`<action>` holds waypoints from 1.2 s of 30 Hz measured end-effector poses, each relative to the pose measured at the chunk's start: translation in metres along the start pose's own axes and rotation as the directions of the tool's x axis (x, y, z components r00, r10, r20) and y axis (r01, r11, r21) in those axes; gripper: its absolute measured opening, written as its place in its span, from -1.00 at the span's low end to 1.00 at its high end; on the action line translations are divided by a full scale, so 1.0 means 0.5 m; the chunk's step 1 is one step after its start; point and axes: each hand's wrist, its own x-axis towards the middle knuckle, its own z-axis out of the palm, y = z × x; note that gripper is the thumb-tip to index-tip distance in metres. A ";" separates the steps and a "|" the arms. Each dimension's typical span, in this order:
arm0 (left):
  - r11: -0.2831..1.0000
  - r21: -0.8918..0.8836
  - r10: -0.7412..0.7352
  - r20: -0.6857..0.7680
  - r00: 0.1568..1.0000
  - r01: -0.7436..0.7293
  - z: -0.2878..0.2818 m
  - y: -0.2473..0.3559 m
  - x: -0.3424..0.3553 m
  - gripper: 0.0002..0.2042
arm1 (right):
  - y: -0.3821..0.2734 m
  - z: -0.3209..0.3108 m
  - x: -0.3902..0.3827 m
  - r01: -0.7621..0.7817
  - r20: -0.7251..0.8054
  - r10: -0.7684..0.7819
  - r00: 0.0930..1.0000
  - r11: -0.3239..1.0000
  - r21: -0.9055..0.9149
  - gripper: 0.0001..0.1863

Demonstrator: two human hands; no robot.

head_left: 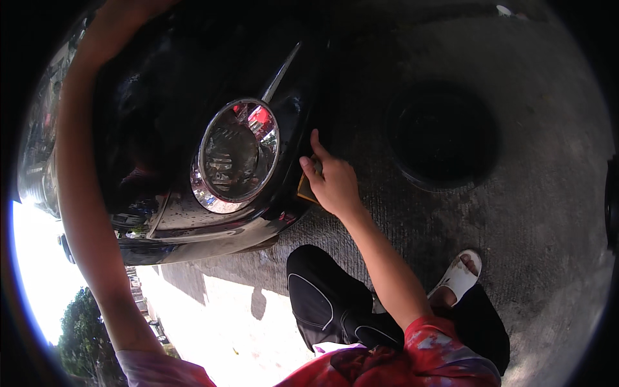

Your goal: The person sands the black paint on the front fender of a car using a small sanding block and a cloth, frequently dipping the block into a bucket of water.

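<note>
My right hand [332,180] grips a yellow sponge [306,189] at the lower edge of a black car's front fender, its index finger pointing upward. Just left of it is the oval chrome-rimmed headlight [230,151], below a slim chrome strip [278,75]. My left arm stretches up along the car's black bodywork [148,122] to my left hand [132,16] at the top rim, where its fingers are hidden in shadow and cut off.
A dark round tub [445,135] stands on the concrete pavement [529,238] to the right. My bent knee and sandaled foot [454,280] are below. Sunlit ground and a tree [80,329] show at lower left.
</note>
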 end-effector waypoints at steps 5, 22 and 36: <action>0.977 0.213 0.038 -0.106 0.994 -0.015 0.026 0.073 -0.036 -0.73 | -0.053 -0.010 -0.109 0.095 0.200 -0.072 0.977 0.990 -0.105 -0.48; 0.706 -0.039 -0.259 0.915 0.308 0.707 1.116 0.481 -0.202 -0.50 | 0.547 -0.331 0.203 -0.564 -0.167 0.552 0.817 0.825 -0.030 -0.59; 0.941 0.239 -0.335 0.533 0.777 0.241 0.457 0.225 -0.015 -0.54 | 0.726 -0.353 0.328 -0.710 -0.181 0.792 0.583 0.605 0.360 -0.52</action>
